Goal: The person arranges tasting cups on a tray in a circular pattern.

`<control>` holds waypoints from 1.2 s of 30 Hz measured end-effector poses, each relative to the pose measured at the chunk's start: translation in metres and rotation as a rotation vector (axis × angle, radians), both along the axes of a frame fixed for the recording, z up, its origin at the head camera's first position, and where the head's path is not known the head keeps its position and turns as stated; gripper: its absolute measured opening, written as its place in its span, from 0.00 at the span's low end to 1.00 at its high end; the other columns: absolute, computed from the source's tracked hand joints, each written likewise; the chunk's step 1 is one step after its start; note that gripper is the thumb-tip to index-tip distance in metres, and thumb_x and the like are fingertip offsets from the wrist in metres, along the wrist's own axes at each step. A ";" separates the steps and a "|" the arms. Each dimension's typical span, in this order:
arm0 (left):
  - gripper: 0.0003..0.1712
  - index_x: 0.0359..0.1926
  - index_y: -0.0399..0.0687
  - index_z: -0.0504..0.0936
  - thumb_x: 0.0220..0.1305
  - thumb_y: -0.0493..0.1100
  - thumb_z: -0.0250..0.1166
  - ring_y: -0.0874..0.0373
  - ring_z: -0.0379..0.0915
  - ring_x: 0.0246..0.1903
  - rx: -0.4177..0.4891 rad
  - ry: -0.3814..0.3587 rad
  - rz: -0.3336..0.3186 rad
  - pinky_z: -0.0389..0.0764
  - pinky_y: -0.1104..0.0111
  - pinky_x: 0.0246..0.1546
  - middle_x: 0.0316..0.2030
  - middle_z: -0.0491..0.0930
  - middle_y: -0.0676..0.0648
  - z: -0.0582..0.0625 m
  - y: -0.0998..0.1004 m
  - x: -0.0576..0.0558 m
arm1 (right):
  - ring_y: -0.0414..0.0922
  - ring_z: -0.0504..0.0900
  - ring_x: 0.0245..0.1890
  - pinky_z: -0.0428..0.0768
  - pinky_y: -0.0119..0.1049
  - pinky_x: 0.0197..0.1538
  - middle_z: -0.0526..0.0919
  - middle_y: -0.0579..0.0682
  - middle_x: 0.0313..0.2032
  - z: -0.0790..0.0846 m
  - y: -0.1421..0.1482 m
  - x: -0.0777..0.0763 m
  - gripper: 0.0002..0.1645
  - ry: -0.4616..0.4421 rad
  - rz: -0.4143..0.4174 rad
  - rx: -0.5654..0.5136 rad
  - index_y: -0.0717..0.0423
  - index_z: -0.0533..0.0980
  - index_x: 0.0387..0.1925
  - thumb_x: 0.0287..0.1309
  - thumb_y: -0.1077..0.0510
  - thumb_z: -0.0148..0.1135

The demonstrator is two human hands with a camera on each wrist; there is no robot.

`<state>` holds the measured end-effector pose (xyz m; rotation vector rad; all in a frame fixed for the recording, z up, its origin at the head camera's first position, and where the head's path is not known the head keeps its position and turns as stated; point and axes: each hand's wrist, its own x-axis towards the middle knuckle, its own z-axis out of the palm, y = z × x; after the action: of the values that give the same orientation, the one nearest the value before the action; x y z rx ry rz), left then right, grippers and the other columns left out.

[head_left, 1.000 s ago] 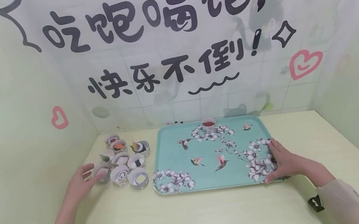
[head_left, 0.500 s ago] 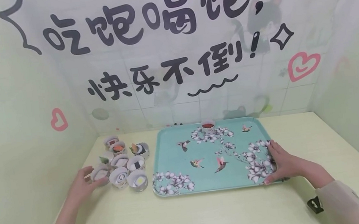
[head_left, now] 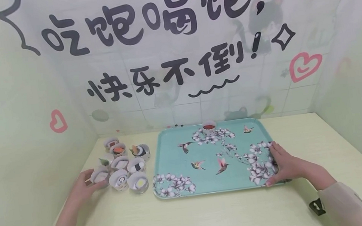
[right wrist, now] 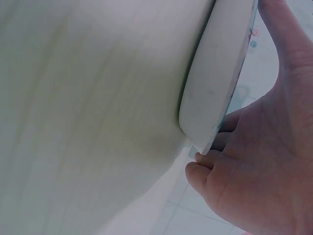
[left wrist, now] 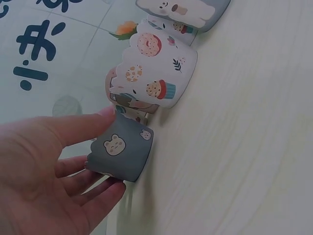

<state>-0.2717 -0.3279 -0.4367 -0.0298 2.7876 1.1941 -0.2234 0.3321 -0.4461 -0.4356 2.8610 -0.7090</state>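
Note:
In the head view my left hand [head_left: 82, 190] is at the left edge of a cluster of small paper baking cups. Thumb and fingers hold one cup from its sides, a grey paper cup [left wrist: 128, 152] printed with bear faces in the left wrist view. Its contents look pale from above; I cannot tell what they are. My right hand [head_left: 291, 167] grips the near right corner of a teal tray [head_left: 173, 157] with flowers and birds. The right wrist view shows the tray's pale side [right wrist: 212, 78] against that hand, with some fingers partly hidden behind it.
Several other cups stand close together, with sushi-like pieces, among them a cup with orange topping [head_left: 118, 149] and one with a black-banded white piece [head_left: 137, 166]. One cup with red contents [head_left: 209, 127] sits at the tray's back edge. A printed curtain [head_left: 173, 106] hangs behind the table.
My left hand has closed in on the leftmost cup and now has its fingers around it. My right hand stays at the tray's corner. The view has shifted slightly.

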 end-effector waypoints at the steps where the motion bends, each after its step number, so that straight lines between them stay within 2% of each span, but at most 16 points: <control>1: 0.53 0.72 0.20 0.44 0.67 0.51 0.65 0.21 0.51 0.68 -0.003 -0.008 0.003 0.61 0.37 0.68 0.70 0.48 0.18 -0.001 -0.001 0.000 | 0.79 0.39 0.71 0.51 0.73 0.69 0.36 0.85 0.70 0.000 0.000 0.000 0.80 0.000 0.001 0.000 0.86 0.41 0.69 0.38 0.42 0.82; 12: 0.49 0.71 0.24 0.51 0.67 0.53 0.65 0.24 0.58 0.66 -0.017 -0.008 0.021 0.72 0.40 0.62 0.68 0.57 0.22 -0.006 -0.003 -0.002 | 0.79 0.38 0.71 0.50 0.74 0.69 0.36 0.85 0.70 0.002 0.000 0.000 0.80 -0.011 0.004 0.000 0.86 0.41 0.69 0.38 0.41 0.82; 22: 0.47 0.70 0.24 0.54 0.68 0.54 0.64 0.24 0.59 0.65 -0.061 0.002 0.035 0.72 0.40 0.61 0.67 0.59 0.22 -0.004 -0.003 0.001 | 0.79 0.38 0.71 0.50 0.74 0.70 0.35 0.85 0.70 0.001 0.000 0.000 0.81 -0.019 0.000 -0.002 0.86 0.40 0.69 0.38 0.41 0.82; 26: 0.44 0.68 0.26 0.56 0.68 0.53 0.64 0.25 0.62 0.63 -0.065 0.020 0.030 0.78 0.51 0.54 0.66 0.61 0.23 -0.004 -0.005 0.002 | 0.79 0.38 0.71 0.50 0.73 0.70 0.35 0.84 0.70 -0.001 0.000 -0.001 0.81 -0.022 -0.003 0.002 0.85 0.40 0.69 0.38 0.41 0.82; 29: 0.43 0.68 0.26 0.58 0.68 0.53 0.64 0.25 0.64 0.62 -0.076 0.028 0.027 0.78 0.58 0.50 0.66 0.62 0.23 -0.005 -0.006 0.003 | 0.79 0.38 0.71 0.50 0.73 0.70 0.35 0.84 0.70 -0.001 -0.001 -0.001 0.82 -0.026 -0.003 0.002 0.85 0.40 0.69 0.37 0.40 0.82; 32: 0.43 0.68 0.26 0.57 0.68 0.53 0.63 0.25 0.63 0.63 -0.078 0.033 0.023 0.78 0.50 0.54 0.66 0.61 0.22 -0.005 -0.006 0.003 | 0.79 0.38 0.71 0.50 0.73 0.70 0.35 0.84 0.70 -0.001 0.000 -0.001 0.83 -0.026 -0.003 0.003 0.86 0.40 0.69 0.36 0.40 0.82; 36: 0.44 0.69 0.25 0.56 0.69 0.54 0.62 0.24 0.61 0.64 -0.069 0.035 0.024 0.71 0.39 0.61 0.66 0.61 0.22 -0.004 -0.007 0.002 | 0.79 0.38 0.71 0.49 0.73 0.70 0.35 0.84 0.71 -0.002 0.001 -0.002 0.83 -0.025 -0.007 0.004 0.85 0.39 0.70 0.35 0.39 0.82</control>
<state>-0.2696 -0.3345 -0.4407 -0.0485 2.8656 1.1137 -0.2250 0.3331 -0.4479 -0.4139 2.8412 -0.7046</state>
